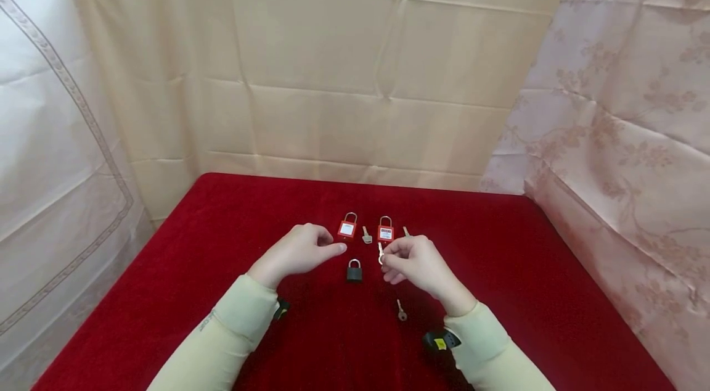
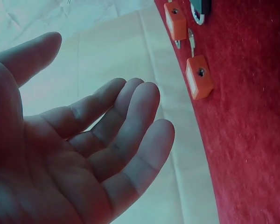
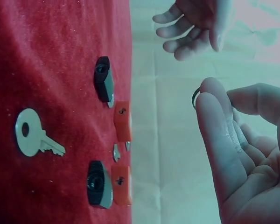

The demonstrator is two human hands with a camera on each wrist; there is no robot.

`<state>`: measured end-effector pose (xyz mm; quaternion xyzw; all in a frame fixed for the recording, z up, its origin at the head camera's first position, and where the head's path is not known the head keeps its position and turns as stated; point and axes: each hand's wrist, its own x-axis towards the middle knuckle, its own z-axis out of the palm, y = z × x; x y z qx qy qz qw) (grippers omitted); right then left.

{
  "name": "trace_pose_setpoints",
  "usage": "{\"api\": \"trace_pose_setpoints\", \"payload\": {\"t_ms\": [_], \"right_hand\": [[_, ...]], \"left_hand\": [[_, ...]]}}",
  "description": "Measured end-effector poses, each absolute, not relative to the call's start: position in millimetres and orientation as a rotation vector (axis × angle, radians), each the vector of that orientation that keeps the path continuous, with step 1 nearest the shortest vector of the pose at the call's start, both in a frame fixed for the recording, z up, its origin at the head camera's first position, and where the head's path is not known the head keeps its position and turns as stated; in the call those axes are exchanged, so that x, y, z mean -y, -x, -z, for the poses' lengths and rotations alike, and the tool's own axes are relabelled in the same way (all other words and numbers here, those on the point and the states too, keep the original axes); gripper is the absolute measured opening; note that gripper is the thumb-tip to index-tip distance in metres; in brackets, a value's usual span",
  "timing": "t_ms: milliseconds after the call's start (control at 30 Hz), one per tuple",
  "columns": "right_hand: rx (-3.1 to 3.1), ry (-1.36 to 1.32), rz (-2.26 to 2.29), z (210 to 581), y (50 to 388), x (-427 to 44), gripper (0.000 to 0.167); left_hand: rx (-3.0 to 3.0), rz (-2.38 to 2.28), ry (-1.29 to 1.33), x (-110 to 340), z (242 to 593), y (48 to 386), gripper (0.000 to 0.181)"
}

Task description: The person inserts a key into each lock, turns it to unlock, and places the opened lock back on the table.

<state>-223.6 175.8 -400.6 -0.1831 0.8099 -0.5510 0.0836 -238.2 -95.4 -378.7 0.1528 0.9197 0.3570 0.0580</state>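
My right hand (image 1: 416, 263) pinches a small key (image 1: 381, 254) between thumb and fingertips. Only the dark edge of that key (image 3: 195, 98) shows in the right wrist view. Over the table's left part, my left hand (image 1: 299, 250) hovers with loosely bent fingers and holds nothing. Near its thumb are a red padlock (image 1: 347, 228) with a white label and, closer to me, a black padlock (image 1: 354, 272). A second red padlock (image 1: 385, 232) lies just beyond my right hand. Another black padlock (image 3: 99, 184) appears in the right wrist view; in the head view the right hand seems to hide it.
One key (image 1: 367, 235) lies between the red padlocks. Another key (image 1: 407, 231) is partly behind my right hand, and a third key (image 1: 402, 311) lies nearer me. Red cloth (image 1: 183, 292) covers the table, with a beige curtain (image 1: 310, 70) behind it.
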Motion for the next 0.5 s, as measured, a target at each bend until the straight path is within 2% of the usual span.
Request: {"api": "trace_pose_setpoints", "payload": {"t_ms": [267, 500], "right_hand": [[-2.380, 0.466, 1.688, 409.6, 231.7, -176.8, 0.014], [-2.366, 0.434, 1.693, 413.9, 234.6, -179.5, 0.015]], "left_hand": [[-2.835, -1.077, -0.420, 75.9, 386.9, 251.7, 0.031], [-2.801, -0.947, -0.444, 61.9, 399.9, 259.7, 0.046]]}}
